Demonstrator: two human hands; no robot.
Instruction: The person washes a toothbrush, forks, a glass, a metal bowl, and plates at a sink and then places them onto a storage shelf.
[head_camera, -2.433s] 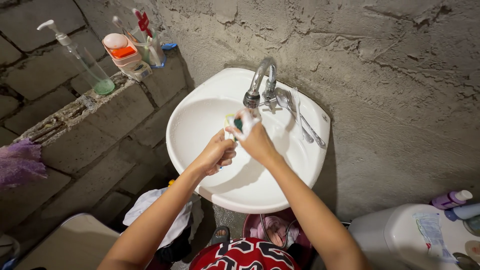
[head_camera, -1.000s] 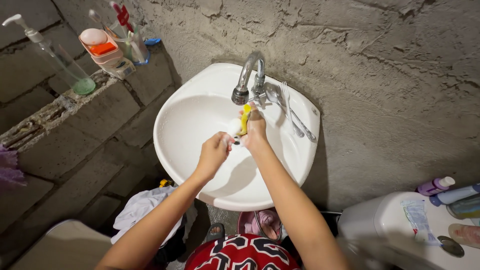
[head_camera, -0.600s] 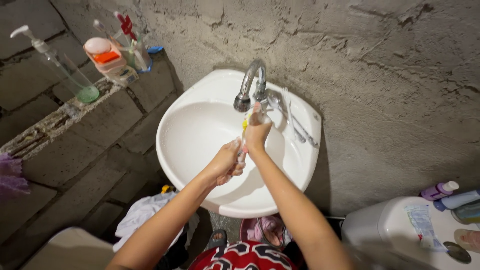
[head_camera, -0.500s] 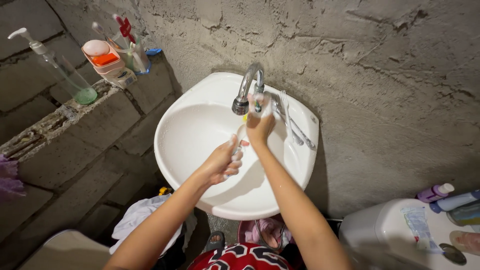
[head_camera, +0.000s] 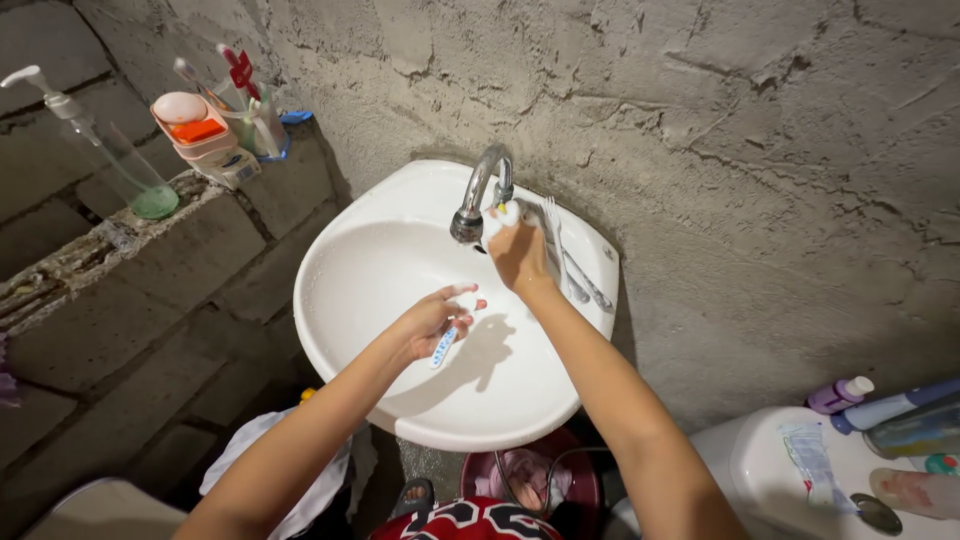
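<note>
Light is moderate and warm, falling from above and slightly left. The glossy white ceramic washbasin (head_camera: 400, 300) is the brightest surface, nearly blown out along its rim. The hands (head_camera: 432, 322) cast a soft dark shadow onto the bowl below and to the right of them. Raking light deepens every ridge of the rough grey cement wall (head_camera: 700, 150). The lower corners sink into dimness. Wide-angle distortion bends the edges; the centre is sharp, the bottom border slightly soft.
</note>
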